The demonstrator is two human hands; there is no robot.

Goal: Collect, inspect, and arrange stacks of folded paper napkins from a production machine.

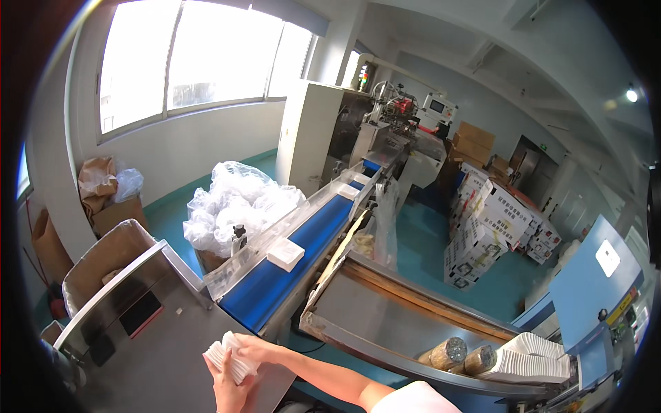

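Over the steel table (172, 344), at the end of the conveyor, I hold a small stack of thin white pieces (237, 365) between my hands. Their ridged edges show; their exact kind I cannot make out. My left hand (231, 391) grips the stack from below and the near side, thumb up along it. My right hand (258, 350) closes on its upper right side. Just beyond, a white block-shaped pack (285, 254) lies on the blue conveyor belt (265, 292), with another white pack (348, 191) farther up.
A dark flat device (141, 313) lies on the table. Left stands a lined carton (103, 265); clear plastic bags (241, 199) bulge beside the conveyor. On the right, a steel trough (385, 296) holds two wrapped rolls (446, 354) and a row of white stacked pieces (530, 361). A machine (399, 117) stands at the back.
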